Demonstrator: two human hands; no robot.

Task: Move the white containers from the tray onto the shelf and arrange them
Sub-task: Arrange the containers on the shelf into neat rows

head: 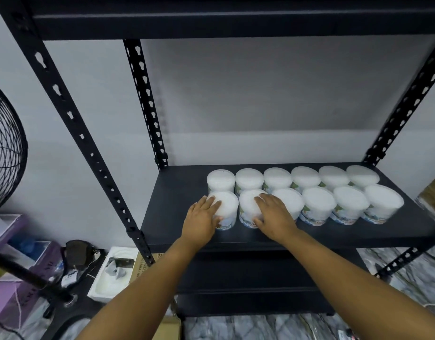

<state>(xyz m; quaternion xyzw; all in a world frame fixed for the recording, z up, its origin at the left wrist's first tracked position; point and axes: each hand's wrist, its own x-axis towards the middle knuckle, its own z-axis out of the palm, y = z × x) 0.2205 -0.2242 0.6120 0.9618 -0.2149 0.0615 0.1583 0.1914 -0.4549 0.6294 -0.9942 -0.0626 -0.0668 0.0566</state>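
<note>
Several white containers with printed labels stand in two rows on the black shelf (pixel 177 192). The back row (pixel 277 179) runs left to right. In the front row, my left hand (pixel 201 217) grips the leftmost container (pixel 227 204), fingers over its lid and thumb at its side. My right hand (pixel 272 214) grips the second front container (pixel 248 200) the same way. More front-row containers (pixel 351 204) stand to the right, close together. No tray is in view.
Black slotted uprights (pixel 145 104) frame the shelf; a lower shelf (pixel 248 278) sits beneath. A fan grille (pixel 5 148) stands at far left. Boxes, a white tray-like box (pixel 113 273) and clutter lie on the floor at left. A brownish object (pixel 432 192) sits at the right edge.
</note>
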